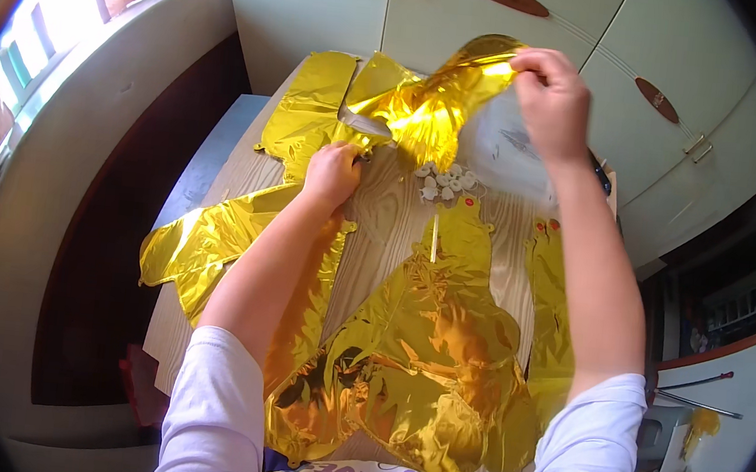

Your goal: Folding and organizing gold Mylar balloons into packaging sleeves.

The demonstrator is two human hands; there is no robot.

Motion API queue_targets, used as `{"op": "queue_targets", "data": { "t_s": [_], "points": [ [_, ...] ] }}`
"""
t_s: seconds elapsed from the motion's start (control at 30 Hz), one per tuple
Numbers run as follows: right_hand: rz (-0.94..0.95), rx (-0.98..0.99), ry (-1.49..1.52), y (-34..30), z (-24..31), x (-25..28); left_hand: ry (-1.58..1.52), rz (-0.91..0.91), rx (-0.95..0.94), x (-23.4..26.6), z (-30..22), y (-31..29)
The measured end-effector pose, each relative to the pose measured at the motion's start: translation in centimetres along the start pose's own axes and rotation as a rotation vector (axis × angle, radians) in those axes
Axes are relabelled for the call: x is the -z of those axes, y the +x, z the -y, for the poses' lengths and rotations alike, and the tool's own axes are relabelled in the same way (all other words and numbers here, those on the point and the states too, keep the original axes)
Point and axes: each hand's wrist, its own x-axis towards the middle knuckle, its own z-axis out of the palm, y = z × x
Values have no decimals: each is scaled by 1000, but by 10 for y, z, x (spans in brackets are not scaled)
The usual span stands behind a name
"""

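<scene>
My right hand (550,102) is raised over the far side of the table, its fingers pinching the edge of a gold foil balloon (441,106). The lifted foil is creased and hangs down from my fingertips. Lower and to the left, my left hand (334,175) is closed at the table on gold foil by the lifted piece; its fingertips are partly hidden. Another flat gold balloon (309,102) lies beyond it. Nearest me spreads a large, uninflated gold balloon (439,360), with a thin pale stick (435,239) on its neck.
Small white pieces (445,183) are clustered mid-table beside a clear plastic bag (509,153). More gold foil lies left (214,238) and right (553,307) on the wooden table (372,254). Pale cabinets (498,29) stand behind it, and a curved wall (35,203) is at the left.
</scene>
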Motion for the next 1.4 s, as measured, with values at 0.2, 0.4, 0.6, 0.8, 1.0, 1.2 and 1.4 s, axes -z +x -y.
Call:
{"op": "queue_targets", "data": {
  "t_s": [0.2, 0.4, 0.6, 0.8, 1.0, 1.2, 1.4],
  "points": [
    [117, -416, 115, -49, 60, 123, -137, -50, -117, 21, -52, -45],
    [376, -338, 67, -141, 113, 196, -2050, 537, 888, 65, -94, -98],
    [667, -335, 171, -217, 172, 229, -1615, 468, 854, 47, -76, -115],
    [892, -414, 251, -245, 201, 258, -1372, 393, 816, 57, -113, -134],
    [923, -412, 120, -240, 195, 274, -381, 415, -636, 71, -127, -173],
    [884, -515, 33, -226, 200, 298, -176, 537, -677, 61, -114, -188],
    [1178, -672, -37, -235, 202, 311, -57, 542, -687, 56, -115, -188]
  ]
}}
